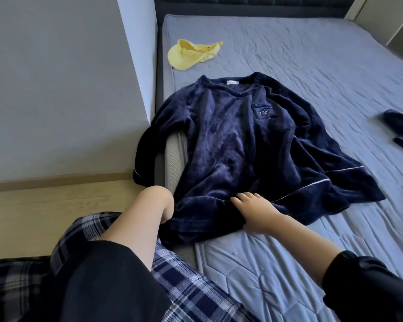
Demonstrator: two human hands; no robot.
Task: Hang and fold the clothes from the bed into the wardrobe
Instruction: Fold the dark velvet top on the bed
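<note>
A navy velvet pyjama top (pixel 233 145) lies spread face up on the bed (pixel 312 73), collar toward the headboard, with its left sleeve hanging off the bed's edge. At the hem's left corner my left hand (pixel 159 203) has its fingers tucked under the fabric and hidden. My right hand (pixel 254 210) grips the hem's middle, with its fingers on top and the thumb under the cloth. A yellow cap (pixel 191 53) lies upside down near the bed's far left corner. Another dark garment (pixel 400 129) shows at the right edge.
A grey wall (pixel 63 89) stands to the left of the bed, with a strip of light wooden floor (pixel 56 205) at its foot. The dark padded headboard (pixel 242 5) closes the far end. My plaid trousers (pixel 184 287) fill the bottom of the view.
</note>
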